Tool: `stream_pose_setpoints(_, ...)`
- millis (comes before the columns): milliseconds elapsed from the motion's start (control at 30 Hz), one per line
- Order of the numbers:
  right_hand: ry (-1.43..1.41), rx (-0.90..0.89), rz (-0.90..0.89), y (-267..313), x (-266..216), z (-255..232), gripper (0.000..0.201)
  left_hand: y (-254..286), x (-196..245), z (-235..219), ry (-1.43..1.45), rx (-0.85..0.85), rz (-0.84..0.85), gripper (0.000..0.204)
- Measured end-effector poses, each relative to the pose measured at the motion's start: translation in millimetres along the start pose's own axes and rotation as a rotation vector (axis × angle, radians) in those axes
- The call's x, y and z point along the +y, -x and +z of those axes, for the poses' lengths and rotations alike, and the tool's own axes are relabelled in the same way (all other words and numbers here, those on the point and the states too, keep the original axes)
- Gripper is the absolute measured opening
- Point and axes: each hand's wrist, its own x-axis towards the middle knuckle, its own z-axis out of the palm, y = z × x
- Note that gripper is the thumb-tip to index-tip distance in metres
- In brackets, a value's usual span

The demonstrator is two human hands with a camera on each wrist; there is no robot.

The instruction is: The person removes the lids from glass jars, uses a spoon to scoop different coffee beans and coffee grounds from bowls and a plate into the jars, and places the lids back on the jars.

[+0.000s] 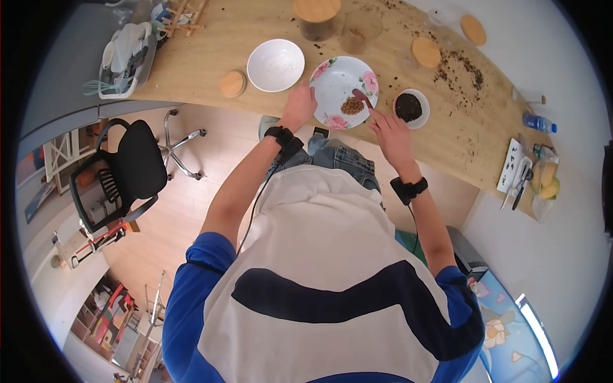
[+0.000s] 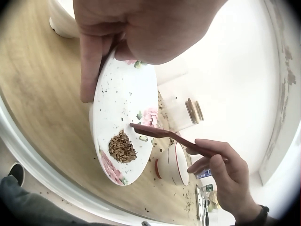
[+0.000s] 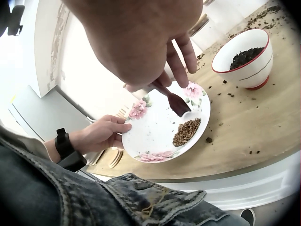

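Observation:
A white plate with pink flowers [image 1: 333,78] is gripped at its left rim by my left hand [image 1: 299,105]. In the left wrist view the thumb lies over the rim and fingers reach beneath it. A heap of brown grains [image 2: 122,147] lies on the plate toward its near right side. My right hand [image 1: 394,140] holds a reddish-brown wooden spoon [image 3: 178,104] by its handle. The spoon's head is over the plate, close beside the grains. Just right of the plate stands a red-rimmed white bowl [image 3: 256,70] with dark, leafy bits [image 3: 245,58] inside.
Left of the plate is a white bowl [image 1: 275,65], with a round wooden lid [image 1: 233,83] beside it. Behind the plate stand glass jars, one wood-lidded [image 1: 317,11]. Dark crumbs [image 1: 461,69] are scattered over the right of the wooden table [image 1: 191,73]. A bottle [image 1: 539,122] lies far right.

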Motion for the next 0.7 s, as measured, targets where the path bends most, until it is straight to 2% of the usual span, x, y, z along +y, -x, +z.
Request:
stream_pose_setpoints(100, 0.012, -0.070, -0.018, 5, 4, 6, 0.032, -1, -1, 1, -0.018, 0.002, 0.008, 0.019)
stream_pose_setpoints(233, 0.039, -0.052, -0.073, 10, 0, 8, 0.032, -1, 3, -2, 0.037, -0.001, -0.018, 0.019)
stream_pose_setpoints(300, -0.146, -0.074, 0.074, 5, -2, 11, 0.030, -2, 5, -2, 0.031, 0.008, -0.011, 0.018)
stream_pose_setpoints(333, -0.145, -0.072, 0.077, 2, -4, 13, 0.030, -2, 5, -3, 0.023, 0.021, -0.008, 0.018)
stream_pose_setpoints(400, -0.417, 0.025, 0.283, -6, -5, 19, 0.025, 0, -6, 1, 0.011, 0.017, 0.016, 0.018)
stream_pose_setpoints(433, -0.404, 0.034, 0.275, -13, -2, 21, 0.025, -7, -9, 4, 0.008, 0.023, 0.042, 0.018)
stream_pose_setpoints(500, -0.497, 0.169, 0.341, -13, 0, 24, 0.018, -6, -9, 0, 0.050, 0.010, 0.031, 0.018)
stream_pose_setpoints(533, -0.490, 0.166, 0.343, -12, 4, 22, 0.018, -5, -8, 0, 0.080, -0.002, 0.012, 0.018)
stream_pose_setpoints(600, -0.443, 0.272, 0.418, -13, 8, 19, 0.015, -5, -5, -1, 0.082, -0.003, -0.001, 0.018)
stream_pose_setpoints(700, -0.340, 0.246, 0.381, -9, 18, 16, 0.014, -4, -3, -6, 0.081, 0.005, -0.015, 0.018)
